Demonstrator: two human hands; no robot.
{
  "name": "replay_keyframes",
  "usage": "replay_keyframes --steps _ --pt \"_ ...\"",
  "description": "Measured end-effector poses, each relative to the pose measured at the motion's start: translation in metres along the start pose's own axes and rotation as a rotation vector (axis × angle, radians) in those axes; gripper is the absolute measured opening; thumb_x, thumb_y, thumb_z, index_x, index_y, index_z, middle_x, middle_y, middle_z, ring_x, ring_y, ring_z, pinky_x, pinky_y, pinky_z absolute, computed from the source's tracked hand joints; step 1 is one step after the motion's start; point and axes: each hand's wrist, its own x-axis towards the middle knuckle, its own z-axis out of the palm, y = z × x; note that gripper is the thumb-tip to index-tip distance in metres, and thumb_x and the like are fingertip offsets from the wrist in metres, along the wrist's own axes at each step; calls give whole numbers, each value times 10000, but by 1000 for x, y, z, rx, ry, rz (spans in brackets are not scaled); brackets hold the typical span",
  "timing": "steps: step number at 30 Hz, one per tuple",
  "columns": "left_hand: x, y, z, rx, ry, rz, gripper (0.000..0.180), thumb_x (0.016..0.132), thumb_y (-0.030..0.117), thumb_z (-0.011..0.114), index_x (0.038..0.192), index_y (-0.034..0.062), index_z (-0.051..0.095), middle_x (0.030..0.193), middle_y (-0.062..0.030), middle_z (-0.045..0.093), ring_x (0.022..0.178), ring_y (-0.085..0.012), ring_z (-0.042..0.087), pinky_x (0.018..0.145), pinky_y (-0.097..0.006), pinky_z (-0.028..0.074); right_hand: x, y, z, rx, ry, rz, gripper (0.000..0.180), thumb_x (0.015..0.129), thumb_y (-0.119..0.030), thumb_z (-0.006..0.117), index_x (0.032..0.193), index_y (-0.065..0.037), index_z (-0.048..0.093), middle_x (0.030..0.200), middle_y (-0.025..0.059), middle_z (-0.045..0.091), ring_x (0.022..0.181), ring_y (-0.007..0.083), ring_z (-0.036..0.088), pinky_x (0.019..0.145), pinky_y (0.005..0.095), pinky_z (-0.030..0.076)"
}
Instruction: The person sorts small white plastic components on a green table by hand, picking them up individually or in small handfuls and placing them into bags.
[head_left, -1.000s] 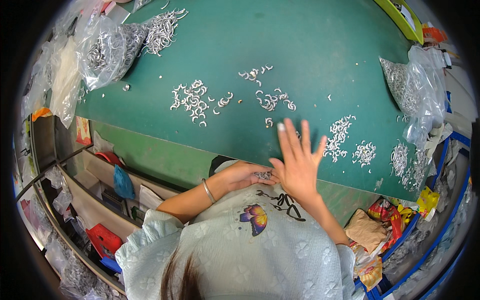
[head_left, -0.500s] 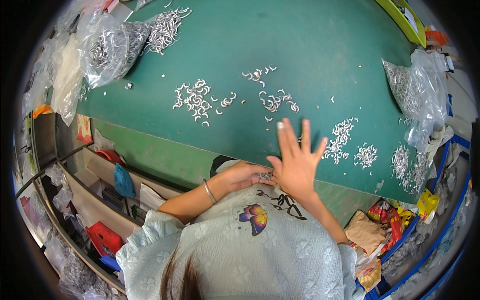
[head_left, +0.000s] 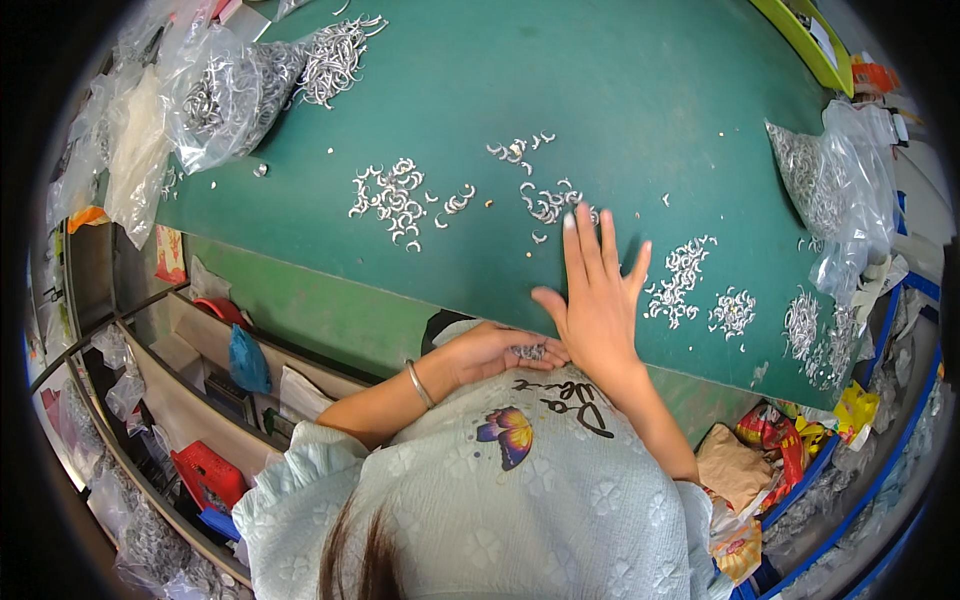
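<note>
My left hand (head_left: 500,352) is cupped palm up just below the table's near edge, with several small curved silver metal pieces (head_left: 528,352) lying in it. Spread flat over the green tabletop, my right hand (head_left: 603,305) has its fingers stretched out and apart. Its fingertips reach the near right side of a loose cluster of curved metal pieces (head_left: 548,203) and cover part of it. Left of that lies a larger scattered group of the same crescents (head_left: 398,205). To the right of my right hand is another group (head_left: 680,285).
Clear plastic bags of metal pieces stand at the far left (head_left: 235,95) and the right (head_left: 818,180). Smaller piles (head_left: 733,312) lie along the near right edge. A lime-green tray (head_left: 808,45) sits at the far right corner. Shelving with a red basket (head_left: 208,475) is at the lower left.
My right hand has moved forward, its fingertips now at the middle cluster. It has come away from my left hand, so more of the pieces in the left palm show.
</note>
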Motion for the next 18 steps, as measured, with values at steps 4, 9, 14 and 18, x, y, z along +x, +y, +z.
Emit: replay_keyframes --steps 4,9,14,18 --pt "-1 -3 -1 -27 39 9 327 925 13 546 1248 -30 524 1122 -192 628 1039 -299 631 902 -438 531 -35 8 -9 106 -87 -60 815 777 -368 687 1426 -6 352 1537 127 257 1435 338 189 1064 687 109" --pt "3 -2 -1 -9 -54 -10 320 927 14 545 1243 -30 524 1148 -201 617 1026 -308 638 897 -456 534 -18 12 -5 77 52 18 776 792 -316 686 1423 -9 355 1537 130 256 1437 345 181 1061 687 108" --pt "1 -2 2 -3 -10 22 287 932 34 546 1207 -51 544 1121 -210 635 1017 -300 644 894 -426 534 -17 4 -14 20 -52 -22 712 795 -317 689 1380 -10 427 1536 82 274 1427 347 198 1057 693 107" --pt "1 -2 -1 -1 -67 30 280 935 48 548 1193 -58 556 1095 -210 645 1021 -282 643 895 -404 533 -30 12 -24 67 39 7 678 819 -302 666 1384 -17 421 1528 74 288 1424 363 195 1058 699 100"
